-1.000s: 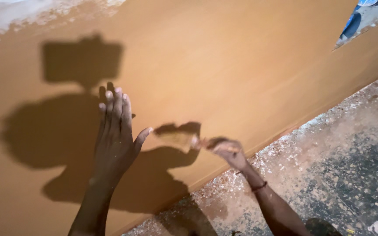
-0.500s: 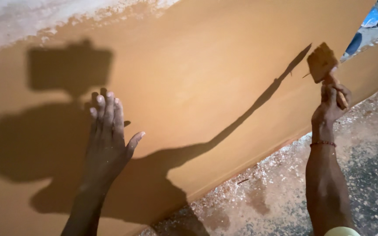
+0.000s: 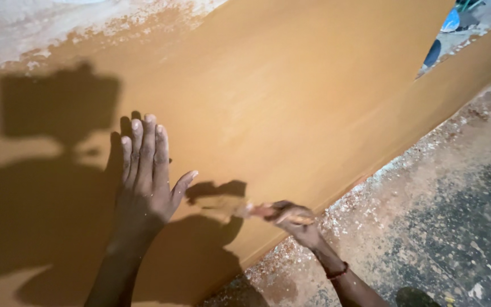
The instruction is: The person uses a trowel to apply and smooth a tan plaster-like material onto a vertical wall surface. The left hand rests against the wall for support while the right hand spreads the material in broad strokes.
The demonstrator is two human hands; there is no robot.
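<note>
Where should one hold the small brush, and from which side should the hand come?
By its handle end, from the lower right, as the right hand does now. The brush lies nearly level, its blurred working end against the brown board, so only the handle is free. The left hand lies flat beside it.

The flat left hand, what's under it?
The left hand lies flat on the brown board. Its own patch of board is covered. The right hand holds a brush beside it.

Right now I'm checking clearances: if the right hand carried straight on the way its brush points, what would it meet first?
The right hand points its brush leftward along the orange board. The left hand's thumb, pressed flat there, looks first in line, though depth is unclear.
</note>
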